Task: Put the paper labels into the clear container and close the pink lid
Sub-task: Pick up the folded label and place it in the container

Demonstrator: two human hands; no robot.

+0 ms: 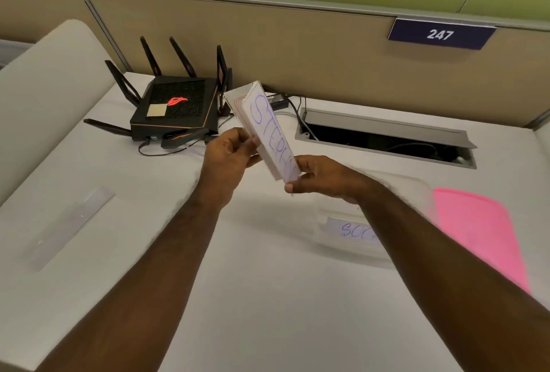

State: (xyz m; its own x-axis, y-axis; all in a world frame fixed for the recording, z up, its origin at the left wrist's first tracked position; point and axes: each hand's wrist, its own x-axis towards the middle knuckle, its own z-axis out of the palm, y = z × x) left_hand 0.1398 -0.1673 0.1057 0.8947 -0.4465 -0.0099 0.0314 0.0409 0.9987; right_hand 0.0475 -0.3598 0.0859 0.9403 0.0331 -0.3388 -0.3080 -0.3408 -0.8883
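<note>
While both forearms reached in from the bottom of the frame, I saw the paper labels (269,130) held up as a small stack just above the centre of the picture, tilted so the top end leaned toward the upper left; the front label carried blue handwriting, and a red outline showed on the one behind it. The left hand (226,157) pinched the stack along its left edge, thumb and fingers pressed against the paper; the right hand (320,176) gripped the lower end of the same stack, fingers curled around its bottom corner. The stack was off the desk (268,297), touching nothing but the two hands.

The clear container (351,233) sat on the white desk right of centre, partly hidden behind the right forearm; a label with blue writing lay inside it or on its near wall, I could not tell which. The pink lid (479,237) lay flat on the desk just beside the container at the right of the frame, not on it.

In the upper left of the centre stood a black router (178,111) with upright antennas and a red glowing mark; a grey cable tray (387,139) opened in the desk at the upper right; a dark sign (440,34) reading 247 hung on the partition above it; a clear strip (71,226) lay at the left.
</note>
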